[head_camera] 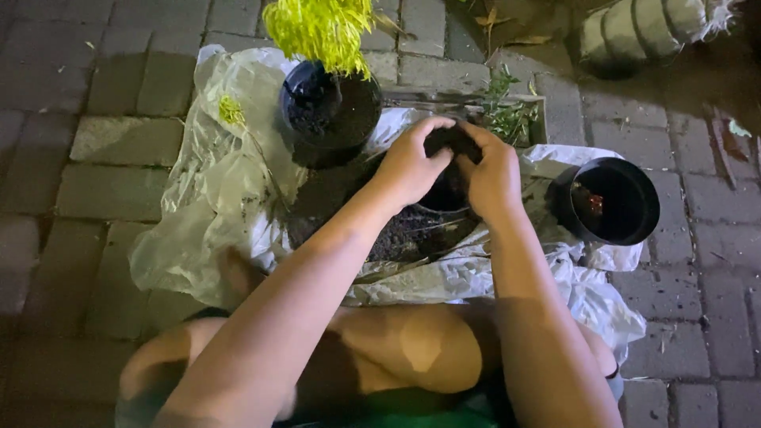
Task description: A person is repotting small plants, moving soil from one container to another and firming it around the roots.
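Bare arms, bare knees, a strip of green

Both forearms are uncovered, no sleeves, watch or rings showing on the left hand (408, 166) or right hand (493, 178); legs bare, with what may be green shorts at the bottom edge.

I'm sitting on grey brick paving (111, 170) lit harshly from above, dark toward the edges. A crumpled plastic sheet (214, 190) covers the bricks, and beyond its far right corner lies a ribbed sack (642, 28).

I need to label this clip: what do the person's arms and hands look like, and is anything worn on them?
Both arms are bare to above the elbow: no sleeves, gloves, watch or rings show. The left hand and right hand are uncovered.
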